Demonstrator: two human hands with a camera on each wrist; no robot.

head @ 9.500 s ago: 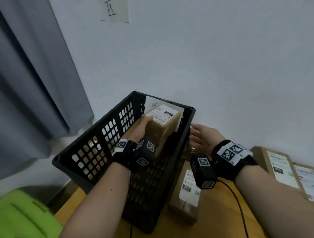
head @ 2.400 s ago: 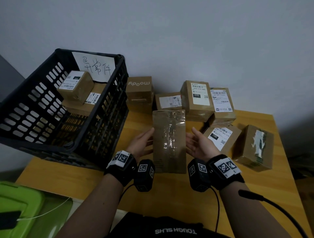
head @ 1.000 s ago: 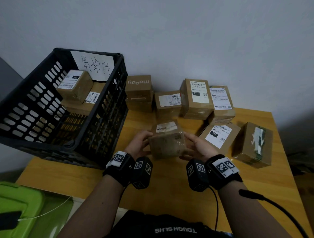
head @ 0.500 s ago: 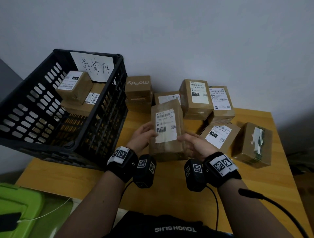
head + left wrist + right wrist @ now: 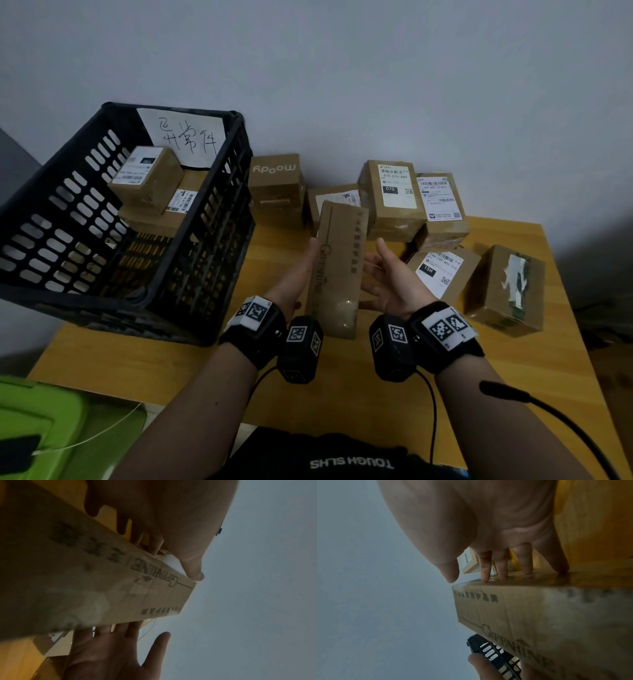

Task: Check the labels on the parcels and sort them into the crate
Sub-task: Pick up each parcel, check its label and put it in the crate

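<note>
**Long parcel held between both hands above the table**

At the far left a green bin (image 5: 41,421) sits below the edge of the wooden table (image 5: 171,370). On the table's left part stands the black slotted crate (image 5: 68,246), with a handwritten paper sign (image 5: 185,137) on its far inner wall. Two labelled parcels lie inside: a small one (image 5: 145,178) stacked on a flatter one (image 5: 171,212).

Just right of the crate, against the wall, stands a box printed "moody" (image 5: 275,185), upside down from this view. Beside it is a low box (image 5: 334,200), partly hidden behind the held parcel.

The left hand (image 5: 294,274) presses the left side of the long brown parcel (image 5: 337,270), its fingers (image 5: 154,543) straight and slightly apart, thumb along the upper edge. The parcel is lifted off the table, its printed face up; a white label shows on the side towards the left palm in the left wrist view. The right hand (image 5: 394,277) supports the right side with straight, spread fingers (image 5: 485,566), thumb clear of the cardboard.

Further right, two labelled boxes (image 5: 394,195) (image 5: 442,209) stand side by side, a tilted labelled box (image 5: 442,270) lies in front, and a taped box (image 5: 510,291) sits nearest the right edge.
</note>
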